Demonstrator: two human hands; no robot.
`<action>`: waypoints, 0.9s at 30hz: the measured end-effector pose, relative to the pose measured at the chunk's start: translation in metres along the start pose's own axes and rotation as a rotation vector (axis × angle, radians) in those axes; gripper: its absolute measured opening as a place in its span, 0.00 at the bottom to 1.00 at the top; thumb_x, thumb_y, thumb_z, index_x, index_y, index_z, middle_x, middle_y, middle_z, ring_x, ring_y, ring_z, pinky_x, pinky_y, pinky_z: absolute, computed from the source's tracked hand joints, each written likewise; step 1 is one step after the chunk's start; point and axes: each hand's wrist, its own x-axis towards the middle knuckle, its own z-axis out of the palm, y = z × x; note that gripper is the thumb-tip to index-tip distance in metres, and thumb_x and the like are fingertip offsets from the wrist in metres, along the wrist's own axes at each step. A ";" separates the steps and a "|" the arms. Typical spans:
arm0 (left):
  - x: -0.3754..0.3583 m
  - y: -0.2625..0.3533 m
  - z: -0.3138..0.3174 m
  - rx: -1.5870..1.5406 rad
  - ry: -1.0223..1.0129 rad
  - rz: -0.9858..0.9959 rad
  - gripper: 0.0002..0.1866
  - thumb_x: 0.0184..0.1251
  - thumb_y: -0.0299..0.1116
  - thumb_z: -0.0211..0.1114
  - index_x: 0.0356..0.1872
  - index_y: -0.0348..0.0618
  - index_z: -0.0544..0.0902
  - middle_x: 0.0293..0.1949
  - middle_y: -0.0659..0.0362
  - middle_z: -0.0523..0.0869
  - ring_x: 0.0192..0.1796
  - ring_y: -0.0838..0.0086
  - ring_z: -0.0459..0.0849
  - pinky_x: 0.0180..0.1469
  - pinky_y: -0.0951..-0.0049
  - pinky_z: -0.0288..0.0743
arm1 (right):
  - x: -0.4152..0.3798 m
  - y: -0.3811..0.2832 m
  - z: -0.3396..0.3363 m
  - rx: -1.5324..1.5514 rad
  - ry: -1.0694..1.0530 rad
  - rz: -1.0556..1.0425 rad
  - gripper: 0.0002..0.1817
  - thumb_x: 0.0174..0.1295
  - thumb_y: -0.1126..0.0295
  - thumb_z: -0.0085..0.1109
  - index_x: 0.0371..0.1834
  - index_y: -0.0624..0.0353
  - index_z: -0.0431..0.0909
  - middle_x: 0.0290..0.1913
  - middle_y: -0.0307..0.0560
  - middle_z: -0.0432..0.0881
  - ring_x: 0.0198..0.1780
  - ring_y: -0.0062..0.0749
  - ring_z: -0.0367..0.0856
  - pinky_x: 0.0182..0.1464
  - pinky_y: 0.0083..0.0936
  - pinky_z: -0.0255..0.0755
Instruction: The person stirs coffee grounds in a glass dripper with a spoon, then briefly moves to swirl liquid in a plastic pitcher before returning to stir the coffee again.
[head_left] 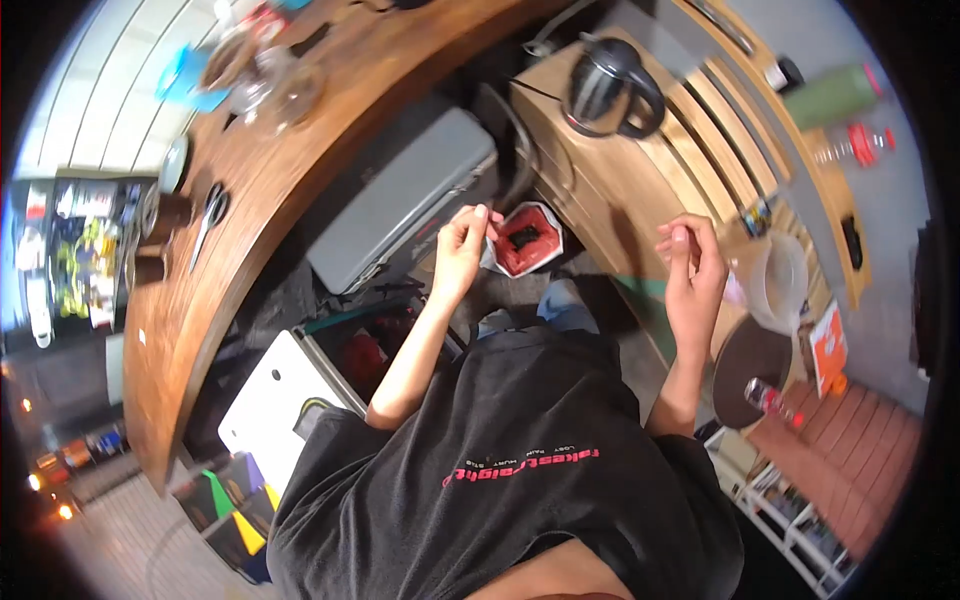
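Note:
My left hand [462,246] is raised beside a bin with a red lining [540,252], overlapping its left edge in view. Its fingers are bent in and pressed together; whatever may be between them is too small to make out. Dark stuff lies at the bottom of the bin. Over on the other side, my right hand [694,268] hovers in front of the wooden cabinet with its fingers loosely bent and apart, nothing visible in them. Nearest to that hand is a clear plastic container [778,280].
A black kettle [603,88] stands on the wooden cabinet [580,165]. A grey case [405,190] lies left of the bin. Scissors [208,222] rest on the curved wooden counter [265,180]. A round dark stool [750,370] and a small bottle [768,397] are at right.

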 end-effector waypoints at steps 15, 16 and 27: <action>-0.024 0.074 -0.117 0.045 0.714 0.244 0.07 0.76 0.28 0.59 0.40 0.34 0.79 0.37 0.60 0.82 0.41 0.79 0.81 0.48 0.77 0.76 | 0.110 -0.084 0.132 0.159 -0.556 -0.372 0.08 0.75 0.71 0.53 0.42 0.66 0.78 0.38 0.43 0.83 0.36 0.23 0.82 0.42 0.23 0.74; -0.025 0.076 -0.122 0.063 0.749 0.264 0.06 0.75 0.27 0.60 0.41 0.34 0.79 0.39 0.60 0.81 0.42 0.79 0.81 0.49 0.77 0.75 | 0.115 -0.088 0.141 0.160 -0.597 -0.401 0.08 0.75 0.71 0.54 0.42 0.66 0.78 0.37 0.43 0.83 0.35 0.24 0.82 0.41 0.23 0.75; 0.005 0.089 -0.183 0.170 0.854 0.429 0.19 0.65 0.26 0.68 0.55 0.37 0.74 0.53 0.55 0.72 0.48 0.72 0.80 0.53 0.71 0.76 | 0.101 -0.147 0.230 0.223 -0.812 -0.563 0.06 0.72 0.73 0.55 0.40 0.65 0.77 0.34 0.46 0.81 0.34 0.30 0.83 0.40 0.25 0.75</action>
